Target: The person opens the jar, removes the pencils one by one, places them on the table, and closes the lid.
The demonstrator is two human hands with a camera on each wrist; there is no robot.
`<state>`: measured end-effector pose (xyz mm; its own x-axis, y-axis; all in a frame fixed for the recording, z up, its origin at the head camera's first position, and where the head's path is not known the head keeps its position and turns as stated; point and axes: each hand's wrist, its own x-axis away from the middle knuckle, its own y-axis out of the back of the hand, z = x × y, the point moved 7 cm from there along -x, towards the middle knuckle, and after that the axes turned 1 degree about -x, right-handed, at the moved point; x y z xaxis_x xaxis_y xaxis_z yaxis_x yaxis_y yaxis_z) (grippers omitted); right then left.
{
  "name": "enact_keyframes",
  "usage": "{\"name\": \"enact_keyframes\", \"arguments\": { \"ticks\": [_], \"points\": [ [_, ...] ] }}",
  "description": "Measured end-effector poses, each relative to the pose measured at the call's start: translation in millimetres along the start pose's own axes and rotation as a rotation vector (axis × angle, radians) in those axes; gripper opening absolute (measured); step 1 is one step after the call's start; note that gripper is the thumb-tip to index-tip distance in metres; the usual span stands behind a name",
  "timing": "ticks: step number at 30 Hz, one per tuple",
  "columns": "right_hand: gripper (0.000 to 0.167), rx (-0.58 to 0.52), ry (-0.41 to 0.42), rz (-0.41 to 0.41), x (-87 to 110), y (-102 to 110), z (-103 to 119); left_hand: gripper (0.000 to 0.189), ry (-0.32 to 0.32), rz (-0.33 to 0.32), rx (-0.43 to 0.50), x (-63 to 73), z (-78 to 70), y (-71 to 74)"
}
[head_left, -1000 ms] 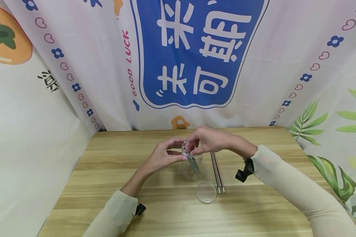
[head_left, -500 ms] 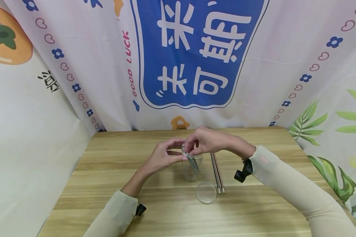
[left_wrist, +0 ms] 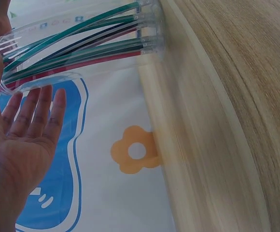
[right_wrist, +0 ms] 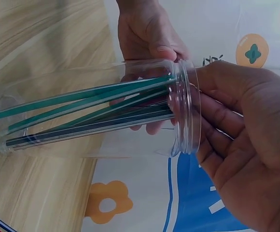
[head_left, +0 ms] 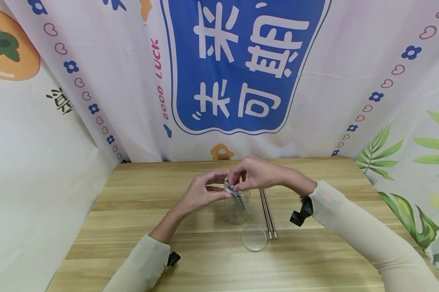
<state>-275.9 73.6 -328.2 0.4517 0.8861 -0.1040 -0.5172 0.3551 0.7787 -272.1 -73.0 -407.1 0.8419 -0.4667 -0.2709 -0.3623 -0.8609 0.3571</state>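
Note:
A clear plastic jar (head_left: 235,217) stands on the wooden table, its mouth up. Inside it lean several green, dark and red striped pencils (right_wrist: 82,104), their eraser ends at the bottom. My left hand (head_left: 203,190) holds the jar near its rim, thumb on the near side and fingers on the far side. From the right, my right hand (head_left: 257,173) reaches over the rim, fingers curled and fingertips in the jar's mouth, pinching at the pencils' upper ends. Those fingertips are partly hidden by the hand in the head view.
A clear round lid (head_left: 254,238) lies on the table in front of the jar. Two pencils (head_left: 267,213), one dark and one reddish, lie side by side to the jar's right. A printed cloth (head_left: 146,146) hangs behind the table's far edge.
My right fingers shift slightly at the jar's mouth among the pencil ends. The jar, left hand, lid and loose pencils stay where they were.

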Motion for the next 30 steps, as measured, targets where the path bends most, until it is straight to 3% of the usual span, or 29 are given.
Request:
{"name": "enact_keyframes", "arguments": {
  "ticks": [15,30],
  "points": [
    [0.012,-0.080,-0.003,-0.125,5.9,6,-4,0.060,-0.020,0.003,0.024,-0.6,0.2,-1.2],
    [0.015,-0.278,0.013,-0.276,11.9,10,-16,0.059,-0.027,0.002,0.031,-0.4,0.7,-1.1]
  ]
}}
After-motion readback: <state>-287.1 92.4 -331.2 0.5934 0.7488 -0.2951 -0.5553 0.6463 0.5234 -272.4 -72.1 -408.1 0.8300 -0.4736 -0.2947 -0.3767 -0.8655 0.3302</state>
